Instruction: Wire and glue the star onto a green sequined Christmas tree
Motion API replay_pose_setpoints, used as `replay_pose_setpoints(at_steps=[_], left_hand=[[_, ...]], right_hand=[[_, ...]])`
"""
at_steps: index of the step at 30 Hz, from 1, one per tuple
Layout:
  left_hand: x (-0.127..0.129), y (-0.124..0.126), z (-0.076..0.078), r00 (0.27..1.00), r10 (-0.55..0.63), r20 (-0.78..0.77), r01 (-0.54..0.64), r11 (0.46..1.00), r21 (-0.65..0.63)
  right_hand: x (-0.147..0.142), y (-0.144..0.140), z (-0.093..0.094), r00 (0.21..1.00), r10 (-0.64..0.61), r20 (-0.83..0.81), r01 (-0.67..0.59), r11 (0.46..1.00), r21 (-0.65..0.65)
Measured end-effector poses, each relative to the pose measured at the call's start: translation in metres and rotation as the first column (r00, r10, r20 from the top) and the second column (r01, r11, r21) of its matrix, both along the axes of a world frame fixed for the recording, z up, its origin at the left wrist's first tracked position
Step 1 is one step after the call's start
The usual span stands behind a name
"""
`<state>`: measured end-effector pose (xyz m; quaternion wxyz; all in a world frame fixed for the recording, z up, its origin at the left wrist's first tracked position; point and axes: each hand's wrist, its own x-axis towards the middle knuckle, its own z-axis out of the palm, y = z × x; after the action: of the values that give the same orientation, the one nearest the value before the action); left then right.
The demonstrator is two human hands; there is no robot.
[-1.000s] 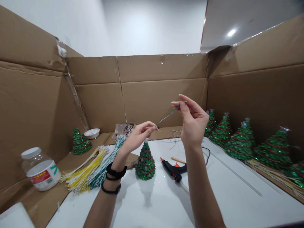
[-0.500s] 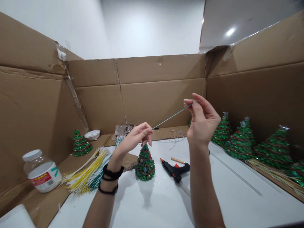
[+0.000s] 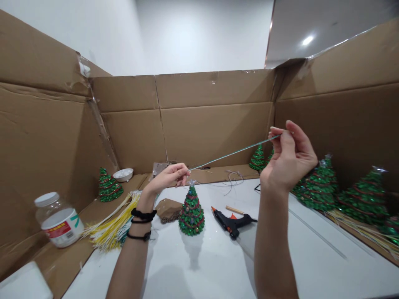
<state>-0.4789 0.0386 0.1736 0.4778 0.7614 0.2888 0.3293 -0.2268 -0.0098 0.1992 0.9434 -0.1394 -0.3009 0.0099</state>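
Note:
A thin green cord (image 3: 232, 154) runs taut and slanting between my two hands, above the table. My left hand (image 3: 171, 176), with black bands on its wrist, pinches the lower end of that stretch. Higher up on the right, my right hand (image 3: 288, 153) pinches the other end between thumb and fingers. Under the cord, a small green Christmas tree (image 3: 191, 211) with red garland and a silver star stands upright on the white table (image 3: 218, 265). To its right lies a black glue gun (image 3: 232, 224) with an orange nozzle.
Finished-looking trees (image 3: 363, 195) line the right side, another tree (image 3: 109, 185) stands left. A bundle of yellow, white and green cords (image 3: 115, 220) lies left, near a plastic jar (image 3: 59, 220) and a white bowl (image 3: 124, 175). Cardboard walls (image 3: 215, 128) enclose the table.
My hands have moved farther apart, the right one to the right and the left one slightly left. The stretch of cord between them is longer. The tree's star now shows.

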Motion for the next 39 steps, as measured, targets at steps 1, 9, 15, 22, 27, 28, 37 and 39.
replay_pose_setpoints(at_steps=[1,9,15,22,27,28,37,39], left_hand=[[-0.001,0.001,0.0,1.0,-0.012,-0.012,0.012,1.0,0.0],[-0.006,0.0,0.0,1.0,-0.006,-0.008,0.006,1.0,-0.009],[-0.001,0.002,-0.001,0.995,0.074,0.069,-0.073,0.997,-0.019],[0.002,0.001,0.0,0.991,0.08,0.106,-0.077,0.997,-0.029],[-0.001,-0.004,0.002,0.993,0.056,0.102,-0.056,0.998,-0.008],[-0.002,-0.006,0.004,0.994,0.057,0.091,-0.058,0.998,0.007],[0.002,-0.041,0.024,0.938,0.346,-0.003,-0.327,0.889,0.319],[0.007,-0.054,0.027,0.924,0.381,-0.039,-0.342,0.865,0.366]], right_hand=[[0.001,0.001,0.0,1.0,-0.012,0.0,0.012,1.0,-0.014],[0.015,0.001,-0.003,0.997,-0.064,-0.04,0.059,0.992,-0.113],[0.021,-0.002,-0.004,0.993,-0.114,-0.034,0.108,0.983,-0.148],[0.024,-0.005,-0.006,0.993,-0.119,0.003,0.118,0.978,-0.17],[0.032,0.007,-0.014,0.998,-0.051,0.044,0.056,0.993,-0.104],[0.036,0.009,-0.015,1.0,-0.013,0.028,0.016,0.995,-0.097],[0.014,-0.046,-0.001,0.822,-0.432,0.37,0.532,0.814,-0.232],[-0.013,-0.059,0.002,0.738,-0.206,0.643,0.433,0.875,-0.217]])
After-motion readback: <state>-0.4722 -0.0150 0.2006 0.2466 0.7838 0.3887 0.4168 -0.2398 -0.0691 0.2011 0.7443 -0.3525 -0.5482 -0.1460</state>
